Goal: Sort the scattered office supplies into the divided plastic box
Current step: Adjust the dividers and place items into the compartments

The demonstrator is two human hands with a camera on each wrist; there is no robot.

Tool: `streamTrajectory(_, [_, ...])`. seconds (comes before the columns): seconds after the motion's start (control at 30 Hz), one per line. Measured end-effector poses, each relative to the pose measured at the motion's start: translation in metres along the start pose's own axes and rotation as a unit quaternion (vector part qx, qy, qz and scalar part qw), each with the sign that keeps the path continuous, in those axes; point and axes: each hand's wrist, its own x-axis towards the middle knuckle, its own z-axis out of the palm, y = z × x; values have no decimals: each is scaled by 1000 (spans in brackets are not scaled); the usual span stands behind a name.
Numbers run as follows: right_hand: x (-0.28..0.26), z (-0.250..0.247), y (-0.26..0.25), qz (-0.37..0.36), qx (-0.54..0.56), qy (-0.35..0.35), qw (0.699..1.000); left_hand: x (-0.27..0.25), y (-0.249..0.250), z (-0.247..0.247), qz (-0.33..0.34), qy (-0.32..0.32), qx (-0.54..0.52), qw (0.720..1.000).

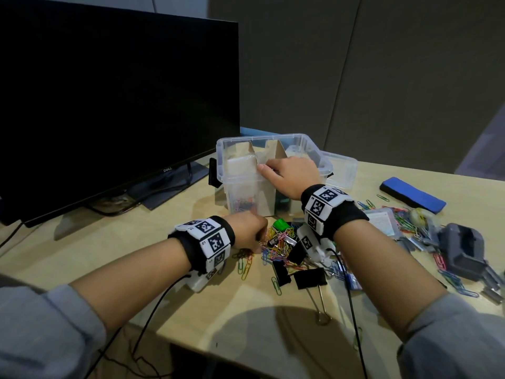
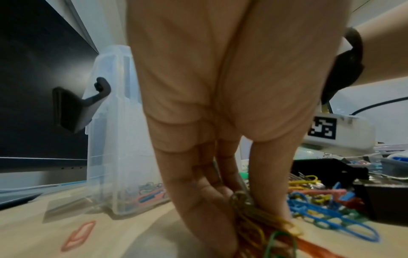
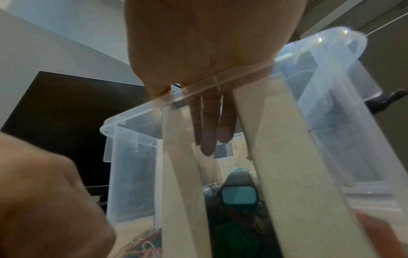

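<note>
A clear divided plastic box [image 1: 273, 160] stands upright on a wooden desk [image 1: 136, 269], just right of a dark monitor [image 1: 109, 91], its cardboard dividers [image 3: 287, 157] marking off compartments. The left compartment already holds a shallow layer of coloured paper clips [image 1: 244, 203], and a dark item with a teal end [image 3: 238, 193] lies in the middle one, so the sort looks begun but far from done. The right hand [image 1: 289, 176] rests over the box's near rim, fingers straight and reaching down inside, grasping nothing that shows. The left hand [image 2: 220, 157] pinches a bunch of paper clips [image 2: 264, 225] at the edge of the pile [image 1: 281, 244] in front of the box. Still loose on the desk are black binder clips [image 1: 310, 277], a green clip [image 1: 281, 224], more clips strewn to the right, a blue eraser [image 1: 412, 194], a grey stapler [image 1: 464, 253] and a tape roll [image 1: 420, 216].
</note>
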Motion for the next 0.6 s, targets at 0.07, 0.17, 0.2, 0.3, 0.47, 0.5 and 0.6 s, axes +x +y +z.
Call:
streamTrajectory(0.07, [0, -1, 0, -2, 1, -1, 1000, -1, -2, 0, 5, 9, -9, 1000])
streamTrajectory(0.17, [0, -1, 1, -10, -2, -1, 1000, -5, -7, -3, 6, 28, -44, 999])
streamTrajectory(0.2, [0, -1, 0, -13, 0, 1, 1000, -7, -10, -5, 4, 38, -66, 997])
streamTrajectory(0.3, [-1, -2, 0, -13, 1, 3, 1000, -17, -17, -15, 7, 71, -139, 988])
streamTrajectory(0.47, [-2, -4, -1, -9, -8, 3, 1000, -39, -29, -48, 13, 147, -167, 975])
streamTrajectory(0.5, [-2, -4, -1, -9, -10, 4, 1000, -44, -30, -55, 13, 156, -169, 973])
streamTrajectory(0.6, [-1, -4, 0, -15, -10, 1, 1000, -59, -36, -78, 7, 191, -185, 964])
